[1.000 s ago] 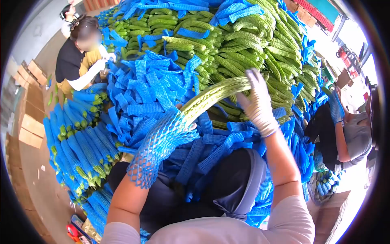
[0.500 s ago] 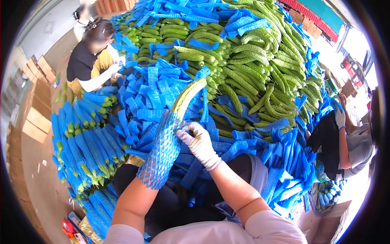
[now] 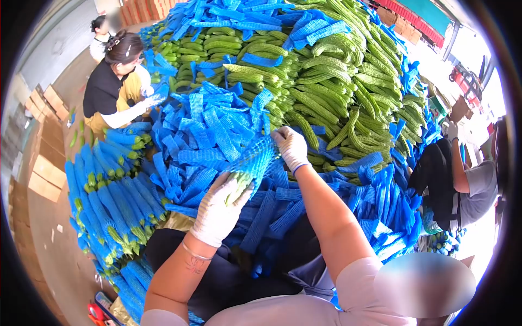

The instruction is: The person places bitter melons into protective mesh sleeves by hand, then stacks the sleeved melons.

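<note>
Both my hands wear pale work gloves. My left hand (image 3: 218,211) is closed around the near end of a bitter gourd (image 3: 238,183), whose light green ridged skin shows between the fingers. A blue foam net sleeve (image 3: 254,158) covers the gourd's farther part and hides it. At the sleeve's far end, the fingers of my right hand (image 3: 292,148) are pinched on its edge. Just beyond lies a heap of loose blue foam sleeves (image 3: 204,122). Behind that rises a large pile of bare bitter gourds (image 3: 326,81).
Rows of sleeved gourds (image 3: 117,201) are stacked at my left. A co-worker in a black top (image 3: 106,87) sits beyond them; another person (image 3: 478,190) is at the far right. Cardboard boxes (image 3: 49,163) stand on the left floor, near red-handled scissors (image 3: 96,312) at lower left.
The foam sleeve was around my left hand and wrist with the gourd sticking out; now it covers the gourd and my left glove is uncovered. My right hand moved forward and right.
</note>
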The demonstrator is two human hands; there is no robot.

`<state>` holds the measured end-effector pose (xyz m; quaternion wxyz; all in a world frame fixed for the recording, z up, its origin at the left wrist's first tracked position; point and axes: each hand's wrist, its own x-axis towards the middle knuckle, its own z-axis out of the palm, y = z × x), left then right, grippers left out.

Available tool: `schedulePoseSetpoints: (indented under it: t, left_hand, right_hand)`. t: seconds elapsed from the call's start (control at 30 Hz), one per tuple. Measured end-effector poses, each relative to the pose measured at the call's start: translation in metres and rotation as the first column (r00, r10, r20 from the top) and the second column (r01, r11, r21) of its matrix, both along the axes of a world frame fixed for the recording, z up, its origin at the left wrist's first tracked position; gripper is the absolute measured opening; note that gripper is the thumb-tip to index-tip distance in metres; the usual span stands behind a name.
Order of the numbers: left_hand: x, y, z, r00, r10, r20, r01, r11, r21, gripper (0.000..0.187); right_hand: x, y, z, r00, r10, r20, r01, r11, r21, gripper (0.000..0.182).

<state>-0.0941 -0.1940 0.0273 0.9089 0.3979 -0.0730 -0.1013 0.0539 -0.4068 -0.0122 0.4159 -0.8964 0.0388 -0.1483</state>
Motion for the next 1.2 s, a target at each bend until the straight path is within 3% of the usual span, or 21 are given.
schedulePoseSetpoints:
  t: [0.07, 0.13, 0.2, 0.23, 0.27, 0.3, 0.33, 0.37, 0.4, 0.43, 0.47, 0.5, 0.57, 0.6, 0.67, 0.73, 0.87, 0.9, 1.03, 1.13, 1.2]
  left_hand:
    - [-0.007, -0.003, 0.020, 0.973, -0.030, -0.228, -0.029, 0.967, -0.251, 0.033]
    - [-0.009, -0.003, 0.020, 0.977, -0.042, -0.211, -0.017, 0.963, -0.270, 0.037]
    - [-0.011, -0.004, 0.024, 0.981, -0.009, -0.194, -0.035, 0.975, -0.221, 0.043]
    - [-0.011, -0.005, 0.026, 0.982, -0.007, -0.190, -0.035, 0.975, -0.219, 0.043]
    - [-0.013, -0.008, 0.028, 0.988, 0.061, -0.144, -0.073, 0.994, -0.086, 0.045]
    - [-0.014, -0.011, 0.030, 0.988, 0.125, -0.089, -0.121, 0.992, 0.045, 0.048]
    - [-0.016, -0.013, 0.033, 0.985, 0.168, 0.031, -0.169, 0.936, 0.309, 0.044]
    - [-0.013, -0.012, 0.027, 0.918, 0.141, 0.371, -0.340, 0.759, 0.556, 0.043]
    - [-0.010, -0.012, 0.020, 0.768, -0.015, 0.641, -0.547, 0.505, 0.668, 0.043]
    - [-0.012, -0.017, 0.025, 0.783, -0.104, 0.614, -0.498, 0.487, 0.718, 0.041]
    - [-0.011, -0.022, 0.032, 0.752, -0.245, 0.612, -0.506, 0.379, 0.775, 0.036]
    - [-0.011, -0.026, 0.035, 0.744, -0.297, 0.599, -0.470, 0.405, 0.785, 0.033]
    - [-0.007, -0.026, 0.038, 0.719, -0.332, 0.611, -0.450, 0.447, 0.773, 0.025]
    - [-0.011, -0.021, 0.044, 0.911, -0.212, 0.355, -0.158, 0.615, 0.773, 0.021]
    - [-0.001, -0.010, 0.043, 0.965, 0.086, 0.247, -0.235, 0.699, 0.676, 0.022]
    - [0.023, -0.003, 0.036, 0.869, 0.301, 0.393, -0.486, 0.668, 0.564, 0.029]
    - [0.038, -0.005, 0.028, 0.867, 0.247, 0.433, -0.497, 0.493, 0.714, 0.036]
    - [0.041, 0.000, 0.021, 0.894, 0.201, 0.400, -0.444, 0.497, 0.745, 0.028]
    - [0.042, 0.008, 0.041, 0.798, 0.220, 0.562, -0.598, 0.411, 0.688, 0.017]
    - [0.049, 0.024, 0.049, 0.751, 0.311, 0.583, -0.658, 0.430, 0.618, 0.014]
    - [0.053, 0.028, 0.043, 0.701, 0.338, 0.628, -0.712, 0.367, 0.598, 0.014]
  right_hand:
    - [-0.006, -0.005, 0.002, 0.999, -0.044, 0.016, 0.045, 0.999, -0.020, 0.025]
    - [-0.009, -0.008, 0.004, 0.999, -0.047, 0.000, 0.047, 0.997, 0.059, 0.027]
    - [-0.011, -0.010, 0.002, 0.999, -0.048, -0.015, 0.050, 0.989, 0.140, 0.029]
    - [-0.012, -0.010, 0.000, 0.989, -0.117, 0.095, 0.106, 0.988, 0.111, 0.034]
    - [-0.012, -0.010, -0.002, 0.962, -0.179, 0.205, 0.164, 0.983, 0.087, 0.040]
    - [-0.015, -0.010, -0.006, 0.976, -0.179, 0.127, 0.149, 0.965, 0.215, 0.052]
    - [-0.025, -0.009, 0.003, 0.996, 0.015, -0.085, 0.031, 0.854, 0.520, 0.054]
    - [-0.039, 0.000, 0.014, 0.946, 0.237, -0.219, 0.054, 0.555, 0.830, 0.057]
    - [-0.046, 0.005, 0.014, 0.846, 0.510, -0.156, 0.076, 0.174, 0.982, 0.057]
    - [-0.054, 0.013, 0.022, 0.831, 0.556, -0.018, 0.034, -0.019, 0.999, 0.056]
    - [-0.058, 0.019, 0.029, 0.809, 0.573, 0.128, -0.006, -0.210, 0.978, 0.054]
    - [-0.056, 0.015, 0.010, 0.829, 0.551, 0.095, -0.010, -0.154, 0.988, 0.053]
    - [-0.064, 0.000, 0.016, 0.747, 0.658, 0.092, 0.060, -0.205, 0.977, 0.046]
    - [-0.070, -0.003, 0.021, 0.697, 0.712, 0.091, 0.068, -0.192, 0.979, 0.042]
    - [-0.075, 0.002, 0.016, 0.660, 0.740, 0.126, -0.005, -0.164, 0.986, 0.050]
    - [-0.084, 0.015, 0.012, 0.642, 0.743, 0.190, -0.109, -0.157, 0.982, 0.056]
    - [-0.102, 0.029, 0.022, 0.589, 0.796, 0.136, -0.122, -0.079, 0.989, 0.061]
    - [-0.101, 0.029, 0.018, 0.577, 0.803, 0.149, -0.108, -0.105, 0.989, 0.061]
    - [-0.095, 0.027, 0.016, 0.499, 0.827, 0.258, -0.097, -0.243, 0.965, 0.070]
    - [-0.103, 0.027, 0.019, 0.455, 0.847, 0.276, -0.069, -0.275, 0.959, 0.075]
    - [-0.104, 0.026, 0.025, 0.375, 0.882, 0.284, -0.056, -0.284, 0.957, 0.080]
